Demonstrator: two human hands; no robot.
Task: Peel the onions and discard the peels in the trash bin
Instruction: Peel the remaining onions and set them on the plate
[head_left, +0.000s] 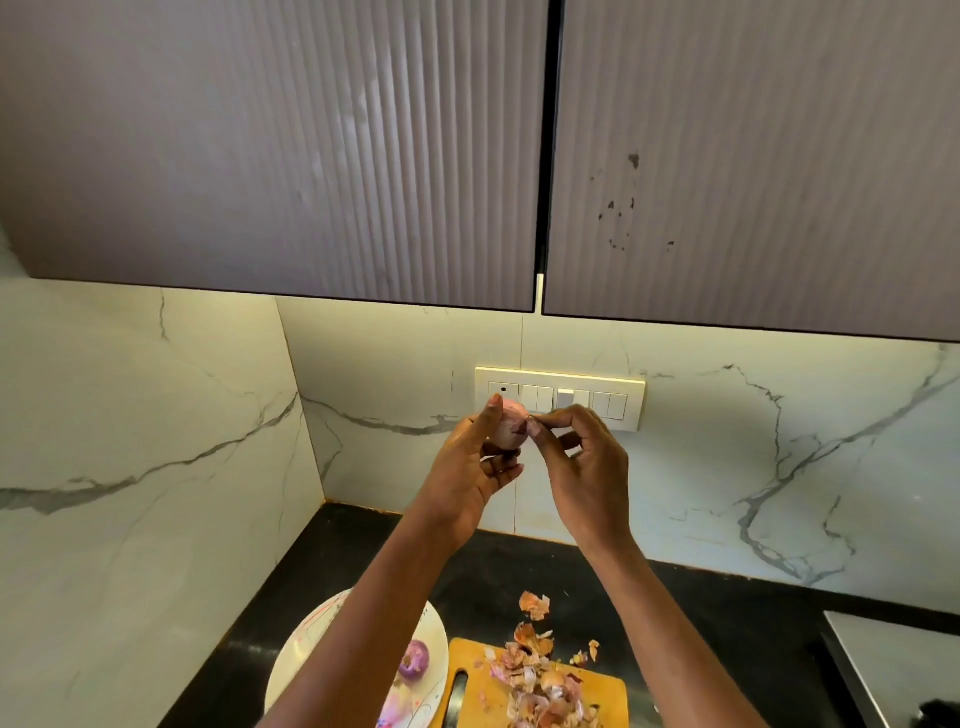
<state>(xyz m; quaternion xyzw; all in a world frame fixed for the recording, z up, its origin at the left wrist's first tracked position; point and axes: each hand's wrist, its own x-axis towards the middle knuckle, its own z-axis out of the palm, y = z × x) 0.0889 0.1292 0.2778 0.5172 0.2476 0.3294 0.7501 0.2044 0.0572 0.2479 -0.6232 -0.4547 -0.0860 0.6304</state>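
My left hand (475, 470) grips a pale pink onion (508, 432), raised high in front of the wall. My right hand (582, 457) pinches a thin strip of peel at the onion's right side, thumb and fingertips together. Down on the wooden cutting board (605, 691) lies a heap of loose onion peels (535, 675), with a few more peels (535, 605) on the dark counter behind it. A peeled purple onion (414, 660) sits on a white plate (311, 649) left of the board, partly hidden by my left forearm. No trash bin is in view.
A switch panel (561, 397) is on the marbled wall behind my hands. Ribbed grey upper cabinets (311, 145) hang overhead. The black counter (701, 613) runs along the wall, with a grey appliance edge (893, 660) at the lower right.
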